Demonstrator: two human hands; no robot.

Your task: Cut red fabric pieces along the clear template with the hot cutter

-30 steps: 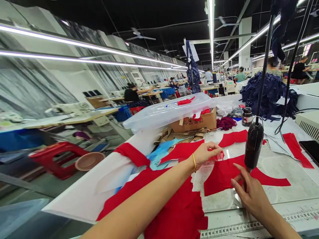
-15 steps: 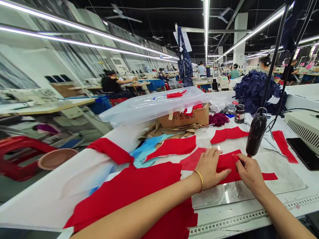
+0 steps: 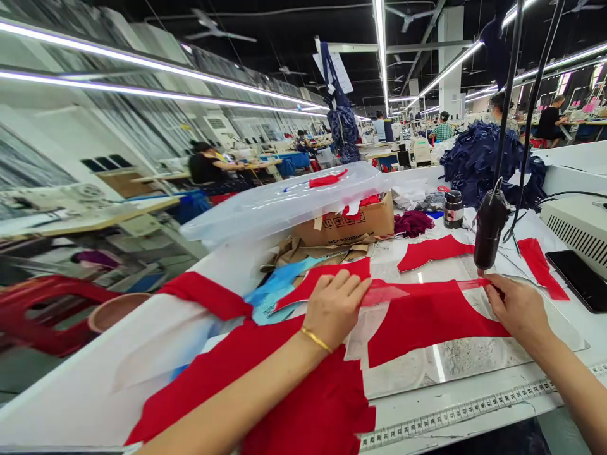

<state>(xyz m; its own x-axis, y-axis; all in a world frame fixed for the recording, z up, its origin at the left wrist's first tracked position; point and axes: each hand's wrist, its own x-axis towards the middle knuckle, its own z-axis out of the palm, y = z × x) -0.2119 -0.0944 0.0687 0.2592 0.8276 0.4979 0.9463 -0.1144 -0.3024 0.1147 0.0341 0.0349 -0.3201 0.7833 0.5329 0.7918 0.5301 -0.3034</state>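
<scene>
A red fabric piece with curved edges lies on the clear plate. Along its far edge runs a sheer red strip, stretched between my hands. My left hand, with a yellow bracelet at the wrist, is closed on the strip's left end. Thumb and fingers of my right hand pinch the right end, just under the narrow tip of a black hanging tool. Whether the tip touches the strip I cannot tell. A large pile of red fabric lies under my left forearm.
More red pieces lie behind. A cardboard box stands at the back beneath a plastic bag. On the right are a black phone and a pale vented box. A measuring tape runs along the front edge.
My left hand has moved left and closed on the sheer strip. My right hand has shifted right and up to beneath the tool. The red piece now lies spread between them.
</scene>
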